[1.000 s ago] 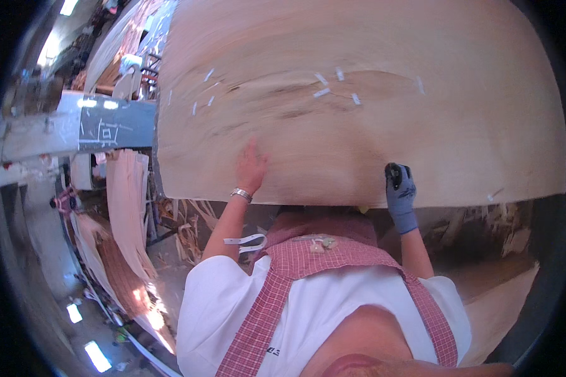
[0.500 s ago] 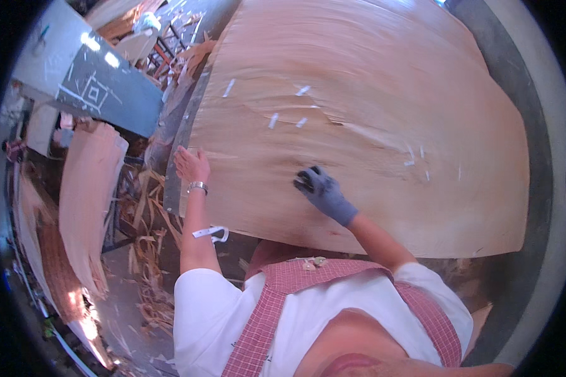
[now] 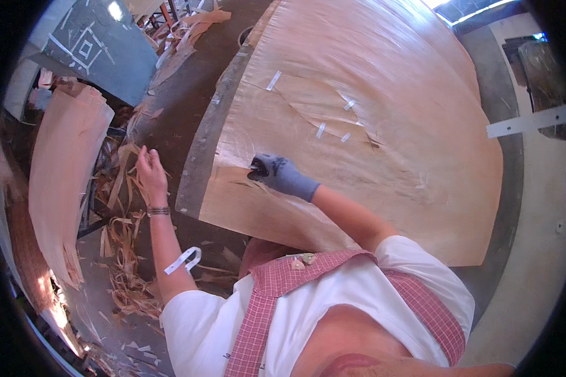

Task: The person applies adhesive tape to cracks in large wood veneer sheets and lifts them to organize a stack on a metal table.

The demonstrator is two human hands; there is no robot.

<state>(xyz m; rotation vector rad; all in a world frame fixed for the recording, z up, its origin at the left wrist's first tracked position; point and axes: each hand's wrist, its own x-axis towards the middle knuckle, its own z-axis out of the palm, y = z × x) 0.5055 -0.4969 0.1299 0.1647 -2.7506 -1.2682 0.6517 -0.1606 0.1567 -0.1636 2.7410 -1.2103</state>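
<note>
Broad tan wood-veneer sheet [image 3: 396, 157] lies beneath grey-gloved right grip [image 3: 280, 174]; can't tell if clamped. Bare left grip [image 3: 152, 177] beyond sheet's edge, fingers apart.

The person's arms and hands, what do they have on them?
The left hand is bare, with a metallic-looking wristband at its wrist and a looped white strip farther up that forearm. The right hand wears a grey-blue glove with dark markings. Both arms have short white sleeves.
</note>
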